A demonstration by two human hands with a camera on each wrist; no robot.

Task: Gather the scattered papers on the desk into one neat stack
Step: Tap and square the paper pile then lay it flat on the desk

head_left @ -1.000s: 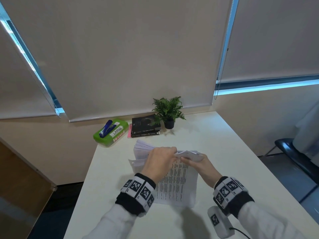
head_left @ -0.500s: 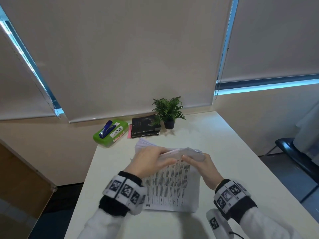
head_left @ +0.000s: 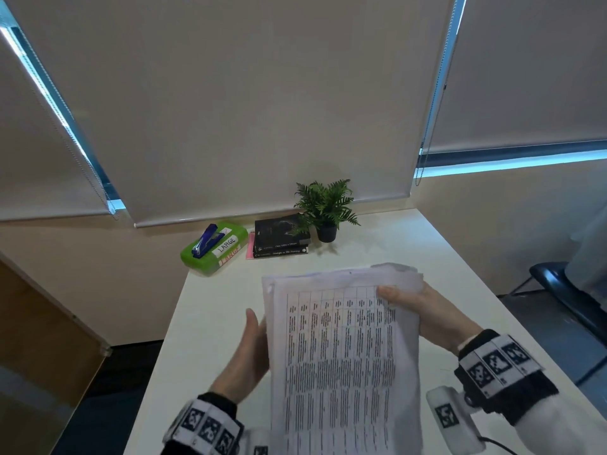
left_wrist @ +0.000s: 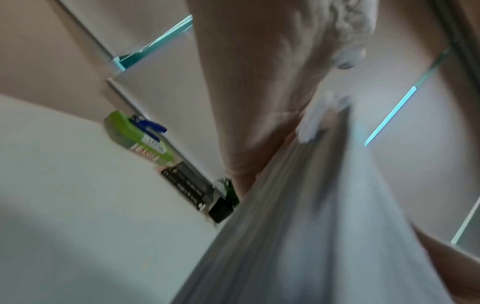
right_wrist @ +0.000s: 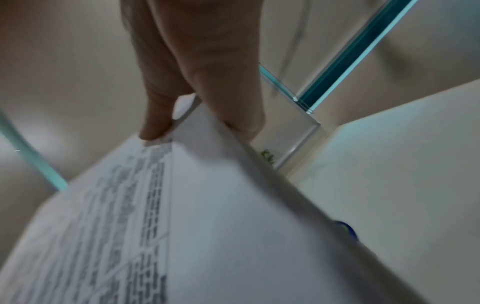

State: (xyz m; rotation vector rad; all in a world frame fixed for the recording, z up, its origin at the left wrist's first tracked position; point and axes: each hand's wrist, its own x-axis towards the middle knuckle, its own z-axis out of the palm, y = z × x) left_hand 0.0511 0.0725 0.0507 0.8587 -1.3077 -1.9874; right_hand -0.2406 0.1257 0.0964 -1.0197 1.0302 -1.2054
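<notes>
Two hands bracket a sheaf of printed papers (head_left: 341,356) lifted off the white desk (head_left: 210,323), at lower centre of the head view. At right, the right hand (head_left: 437,320) pinches the stack's upper right edge, thumb across the printed top sheet and fingers behind it; the right wrist view confirms that pinch near the corner. At left, the left hand (head_left: 244,356) stands with fingers straight and together, its palm flat against the stack's long left edge, pressing rather than gripping. The left wrist view is blurred but shows the same flat contact along the paper's side.

The stack's long axis runs from the bottom of the frame up toward the window, so the two hands sit on its opposite long sides, the right one higher up. Its top edges look uneven, with several sheets fanned out toward the upper right corner. Squaring will probably depend on both palms closing on those long sides, or on tapping a short edge against the desk directly below.

No loose sheets are visible on the desk. Further up the frame, against the wall, sit a green box (head_left: 213,251) topped by a blue stapler (head_left: 205,241), black books (head_left: 281,239) and a small potted fern (head_left: 325,208).
</notes>
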